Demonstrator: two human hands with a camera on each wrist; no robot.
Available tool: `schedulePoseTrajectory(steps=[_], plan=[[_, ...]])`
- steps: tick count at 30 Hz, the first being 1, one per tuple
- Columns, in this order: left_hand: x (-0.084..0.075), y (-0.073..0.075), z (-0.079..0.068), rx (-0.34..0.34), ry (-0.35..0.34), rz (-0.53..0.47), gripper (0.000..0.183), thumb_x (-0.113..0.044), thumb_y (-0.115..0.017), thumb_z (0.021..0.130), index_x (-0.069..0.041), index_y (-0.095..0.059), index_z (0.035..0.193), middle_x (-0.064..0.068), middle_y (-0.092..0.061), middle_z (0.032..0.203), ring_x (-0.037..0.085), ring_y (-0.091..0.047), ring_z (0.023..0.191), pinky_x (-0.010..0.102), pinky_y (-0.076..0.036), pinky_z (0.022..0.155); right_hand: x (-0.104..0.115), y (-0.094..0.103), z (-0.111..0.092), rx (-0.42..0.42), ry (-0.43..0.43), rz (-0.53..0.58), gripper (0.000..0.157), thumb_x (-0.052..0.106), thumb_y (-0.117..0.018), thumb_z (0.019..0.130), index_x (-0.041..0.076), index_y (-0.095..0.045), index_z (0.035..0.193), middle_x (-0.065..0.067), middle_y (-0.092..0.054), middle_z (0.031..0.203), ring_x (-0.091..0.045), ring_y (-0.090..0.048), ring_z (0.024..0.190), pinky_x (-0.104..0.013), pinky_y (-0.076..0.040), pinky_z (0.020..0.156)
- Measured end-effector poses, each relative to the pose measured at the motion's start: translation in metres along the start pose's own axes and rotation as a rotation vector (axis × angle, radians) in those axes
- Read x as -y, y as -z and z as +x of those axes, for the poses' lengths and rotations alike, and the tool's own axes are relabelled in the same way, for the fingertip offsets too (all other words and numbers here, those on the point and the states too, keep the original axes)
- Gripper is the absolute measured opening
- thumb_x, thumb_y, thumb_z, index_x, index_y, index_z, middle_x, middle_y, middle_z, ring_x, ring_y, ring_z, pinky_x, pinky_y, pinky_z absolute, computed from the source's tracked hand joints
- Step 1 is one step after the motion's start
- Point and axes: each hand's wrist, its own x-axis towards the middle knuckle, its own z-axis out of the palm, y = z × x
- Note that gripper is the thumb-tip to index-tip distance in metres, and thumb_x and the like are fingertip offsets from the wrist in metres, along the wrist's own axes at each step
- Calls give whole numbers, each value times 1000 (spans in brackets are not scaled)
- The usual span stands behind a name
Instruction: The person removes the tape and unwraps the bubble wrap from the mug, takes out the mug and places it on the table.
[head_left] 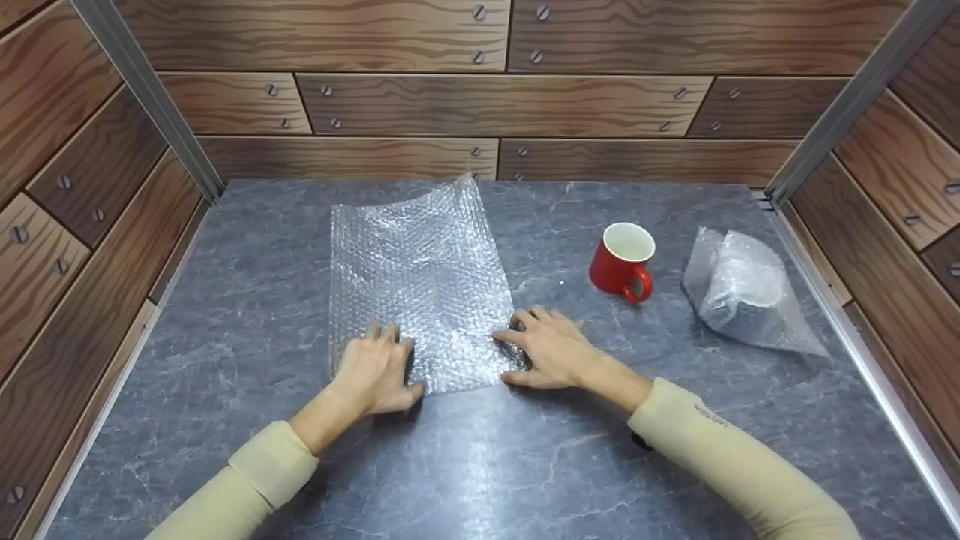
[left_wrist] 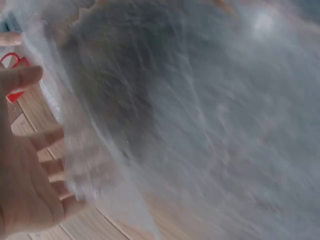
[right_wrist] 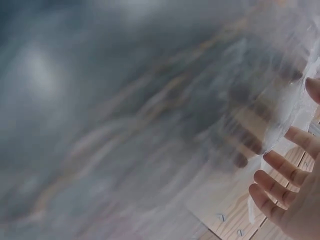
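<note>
A sheet of clear bubble wrap (head_left: pixel 420 277) lies on the dark marbled table, its far edge lifted and wavy. My left hand (head_left: pixel 375 375) rests on its near left part, thumb toward the near edge. On the opposite side, my right hand (head_left: pixel 551 349) touches the near right edge with spread fingers. Both wrist views show the fingers extended at the plastic's edge, seen at the left hand (left_wrist: pixel 27 180) and the right hand (right_wrist: pixel 295 190). A red mug (head_left: pixel 616 262) with a white inside stands upright beyond my right hand, handle toward me.
At the far right lies a bubble-wrapped bundle (head_left: pixel 750 289) with a pale round shape inside. Wood-patterned walls (head_left: pixel 502 105) close off the back and both sides, with metal rails (head_left: pixel 855 105) at the corners.
</note>
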Motion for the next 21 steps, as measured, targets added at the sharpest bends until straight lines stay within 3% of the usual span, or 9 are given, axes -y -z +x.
schedulePoseTrajectory(steps=[6,14,17,21], plan=[[-15,-3,6,-61,49,-10,67,-63,-71,81,-6,-71,116,18,-70,112,38,-69,100,47,-61,59,7,-2,7,-18,-7,-31,71,65,-68,90,25,-61,148,-15,-62,131,-35,-59,115,-52,-58,92],[-35,-7,15,-223,191,-25,58,-60,-73,87,-7,-74,109,19,-75,107,38,-73,89,46,-61,59,14,-2,17,-33,-8,-45,72,68,-67,90,24,-62,147,-16,-63,129,-35,-60,113,-52,-58,92],[-39,-9,16,-229,214,-2,58,-61,-74,86,-7,-74,107,18,-75,105,37,-73,86,45,-61,58,16,-2,20,-30,-7,-55,73,69,-65,91,23,-62,146,-17,-63,129,-35,-60,113,-51,-58,92],[-41,-12,17,-174,229,4,59,-62,-75,86,-7,-75,108,17,-75,108,36,-73,86,44,-62,59,18,-3,21,-16,-3,-69,74,71,-63,91,23,-62,147,-17,-63,130,-35,-61,114,-51,-58,96]])
